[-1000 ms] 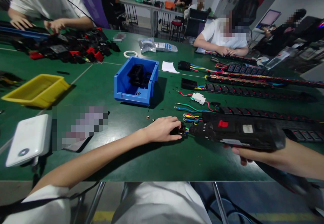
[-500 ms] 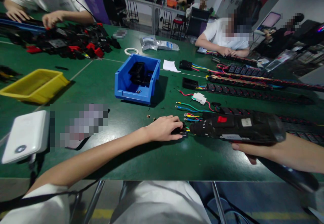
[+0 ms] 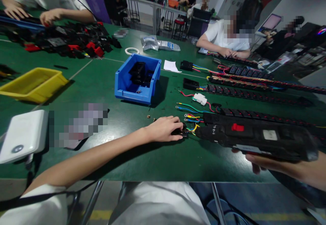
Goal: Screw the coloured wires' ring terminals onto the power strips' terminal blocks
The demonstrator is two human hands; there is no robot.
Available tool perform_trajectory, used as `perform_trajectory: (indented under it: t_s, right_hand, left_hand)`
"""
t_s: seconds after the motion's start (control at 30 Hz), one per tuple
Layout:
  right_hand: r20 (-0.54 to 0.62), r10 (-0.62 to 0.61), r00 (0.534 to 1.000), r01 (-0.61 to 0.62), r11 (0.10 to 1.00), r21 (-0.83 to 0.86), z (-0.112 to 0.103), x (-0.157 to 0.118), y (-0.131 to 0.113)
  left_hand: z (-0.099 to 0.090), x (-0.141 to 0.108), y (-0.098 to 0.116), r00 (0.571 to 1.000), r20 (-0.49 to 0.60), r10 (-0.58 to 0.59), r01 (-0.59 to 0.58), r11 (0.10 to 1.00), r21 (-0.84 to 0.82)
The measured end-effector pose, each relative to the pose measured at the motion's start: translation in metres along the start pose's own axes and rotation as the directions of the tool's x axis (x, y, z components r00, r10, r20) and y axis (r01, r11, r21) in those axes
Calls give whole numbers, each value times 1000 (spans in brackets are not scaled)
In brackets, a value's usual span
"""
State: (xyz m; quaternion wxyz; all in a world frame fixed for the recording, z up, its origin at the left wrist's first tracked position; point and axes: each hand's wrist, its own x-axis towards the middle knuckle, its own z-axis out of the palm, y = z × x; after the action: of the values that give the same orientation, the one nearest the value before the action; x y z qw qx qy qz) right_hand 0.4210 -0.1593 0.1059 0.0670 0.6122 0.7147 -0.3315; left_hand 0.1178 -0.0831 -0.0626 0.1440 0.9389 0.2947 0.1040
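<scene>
On the green table my left hand point(image 3: 166, 129) is closed on a small black connector block point(image 3: 182, 132), which its fingers partly cover. Yellow, green and blue wires point(image 3: 194, 130) come out of the block's right side. A black cordless drill point(image 3: 252, 136) with a red switch lies level in my right hand point(image 3: 270, 162), whose fingers wrap round the grip under the body. The drill's nose points left, a short way from the block and over the wires. Two small brass-coloured pieces point(image 3: 148, 116) rest behind my left wrist.
A blue bin point(image 3: 133, 96) with black parts stands behind my left hand. Wired black socket strips point(image 3: 241, 91) lie at the right. A yellow tray point(image 3: 38, 94), white power bank point(image 3: 24, 136) and blurred phone-shaped object point(image 3: 85, 125) are left. Co-workers sit across the table, one beside piled black and red parts point(image 3: 68, 41).
My right hand has drawn the drill back to the right and slightly toward me, away from the connector block, so more wire shows. My left hand stays nearly where it was.
</scene>
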Motion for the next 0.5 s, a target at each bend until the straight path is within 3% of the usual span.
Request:
perform_trajectory:
  t_s: [0.2, 0.5]
  right_hand:
    - [-37, -5, 999, 7, 998, 59, 16, -14, 26]
    - [-37, -149, 988, 151, 986, 77, 18, 9, 3]
  left_hand:
    - [0, 1, 1, 1000, 7, 6, -6, 1000, -9]
    - [1, 0, 0, 1000, -3, 16, -16, 1000, -6]
